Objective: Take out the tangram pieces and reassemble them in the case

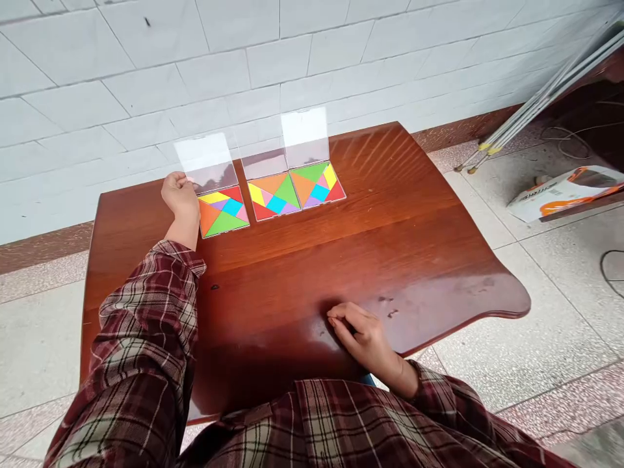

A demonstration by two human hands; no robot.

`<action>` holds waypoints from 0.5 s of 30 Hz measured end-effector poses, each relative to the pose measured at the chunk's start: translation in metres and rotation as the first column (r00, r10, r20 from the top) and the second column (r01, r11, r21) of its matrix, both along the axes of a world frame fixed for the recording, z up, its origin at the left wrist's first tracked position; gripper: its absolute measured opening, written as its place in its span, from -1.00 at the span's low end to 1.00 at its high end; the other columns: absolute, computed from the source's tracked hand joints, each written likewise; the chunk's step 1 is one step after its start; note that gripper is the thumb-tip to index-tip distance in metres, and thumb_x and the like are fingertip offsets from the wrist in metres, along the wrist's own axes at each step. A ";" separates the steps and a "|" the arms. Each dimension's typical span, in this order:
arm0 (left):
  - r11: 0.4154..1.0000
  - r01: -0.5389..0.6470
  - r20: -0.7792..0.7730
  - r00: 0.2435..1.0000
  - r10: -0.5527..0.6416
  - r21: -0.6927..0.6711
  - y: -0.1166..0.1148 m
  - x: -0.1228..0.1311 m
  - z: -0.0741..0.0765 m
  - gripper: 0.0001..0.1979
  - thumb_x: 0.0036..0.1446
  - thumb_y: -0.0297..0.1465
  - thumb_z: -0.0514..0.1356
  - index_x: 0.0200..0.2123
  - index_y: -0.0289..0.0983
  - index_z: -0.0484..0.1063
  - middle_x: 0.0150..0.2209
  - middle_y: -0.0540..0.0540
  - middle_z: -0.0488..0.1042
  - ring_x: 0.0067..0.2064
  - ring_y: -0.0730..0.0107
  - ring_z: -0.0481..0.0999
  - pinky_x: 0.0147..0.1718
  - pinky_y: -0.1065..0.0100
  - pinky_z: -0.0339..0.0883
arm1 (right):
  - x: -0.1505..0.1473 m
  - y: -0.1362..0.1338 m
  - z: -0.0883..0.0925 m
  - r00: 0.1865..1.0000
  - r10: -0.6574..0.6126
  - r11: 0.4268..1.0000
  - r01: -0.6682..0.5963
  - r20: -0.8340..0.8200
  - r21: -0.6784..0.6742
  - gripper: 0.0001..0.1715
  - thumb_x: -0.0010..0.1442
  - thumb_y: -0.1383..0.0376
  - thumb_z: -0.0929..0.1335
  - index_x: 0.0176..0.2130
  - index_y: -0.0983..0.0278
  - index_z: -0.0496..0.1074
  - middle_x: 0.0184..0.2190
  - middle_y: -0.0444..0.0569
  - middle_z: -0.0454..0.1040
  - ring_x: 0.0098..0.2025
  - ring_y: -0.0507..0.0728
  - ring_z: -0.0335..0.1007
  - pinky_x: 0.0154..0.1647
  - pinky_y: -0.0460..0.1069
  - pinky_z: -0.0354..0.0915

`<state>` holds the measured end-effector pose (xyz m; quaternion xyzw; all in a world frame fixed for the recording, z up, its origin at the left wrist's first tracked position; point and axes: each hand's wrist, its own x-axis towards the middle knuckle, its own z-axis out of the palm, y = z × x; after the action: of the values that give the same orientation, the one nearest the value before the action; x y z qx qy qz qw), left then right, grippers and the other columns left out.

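Three square tangram sets in clear cases lie toward the back of the brown table, their transparent lids raised. My left hand [178, 194] is at the left edge of the left set [224, 211], its fingers closed at the lower left of that set's clear lid [208, 159]. The middle set [274, 196] and the right set [318, 185] sit side by side, touching, a small gap away from the left one. My right hand [358, 331] rests near the table's front edge with fingers curled together; no object shows in it.
The table [302, 260] stands against a white tiled wall [219, 71]. On the floor at the right are a white and orange box [560, 195], metal poles [531, 107] with rubber tips, and dark cables.
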<state>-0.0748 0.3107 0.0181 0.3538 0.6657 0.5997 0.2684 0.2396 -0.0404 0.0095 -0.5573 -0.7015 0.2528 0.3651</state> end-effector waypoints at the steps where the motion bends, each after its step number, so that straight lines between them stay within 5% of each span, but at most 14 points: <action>1: 1.000 -0.002 -0.003 1.000 0.002 -0.004 0.004 0.001 -0.001 -0.71 0.10 -0.78 -0.02 -0.27 -0.33 0.30 -0.48 0.11 0.36 -0.51 0.69 0.35 -0.38 0.49 0.29 | 0.000 0.000 0.001 1.000 0.004 1.000 -0.004 -0.008 0.002 -0.82 0.29 0.37 0.29 -0.29 0.13 0.45 -0.40 -0.05 0.56 -0.36 0.12 0.53 -0.35 0.00 0.44; 5: 0.999 0.021 -0.038 0.999 -0.020 0.035 0.019 0.006 -0.012 -0.75 0.11 -0.74 0.04 -0.27 -0.30 0.30 -0.45 0.09 0.37 -0.46 0.65 0.41 -0.31 0.46 0.35 | 0.000 0.001 0.005 0.999 0.019 1.000 -0.018 -0.038 0.005 -0.81 0.27 0.40 0.30 -0.29 0.12 0.45 -0.42 -0.08 0.56 -0.40 0.11 0.53 -0.37 -0.01 0.45; 10: 0.985 0.118 -0.124 0.987 -0.102 0.128 0.031 0.000 -0.032 -0.87 0.14 -0.45 0.21 -0.30 -0.21 0.27 -0.38 0.01 0.39 -0.32 0.45 0.53 -0.23 0.34 0.45 | 0.000 0.000 0.005 0.999 0.017 1.000 -0.017 -0.046 -0.002 -0.81 0.27 0.40 0.30 -0.28 0.12 0.45 -0.41 -0.06 0.57 -0.40 0.12 0.54 -0.39 0.00 0.45; 15: 0.991 0.086 -0.115 0.990 -0.075 0.098 0.027 -0.003 -0.035 -0.88 0.13 -0.42 0.19 -0.28 -0.23 0.28 -0.34 -0.03 0.41 -0.30 0.41 0.54 -0.16 0.28 0.49 | 0.001 0.000 0.004 0.998 0.008 1.000 -0.006 -0.065 0.018 -0.81 0.26 0.42 0.30 -0.27 0.13 0.44 -0.41 -0.08 0.56 -0.39 0.10 0.53 -0.39 -0.02 0.45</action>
<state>-0.0774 0.3373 -0.0167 0.4267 0.6332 0.6010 0.2363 0.2403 -0.0408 0.0132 -0.5431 -0.6935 0.2657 0.3919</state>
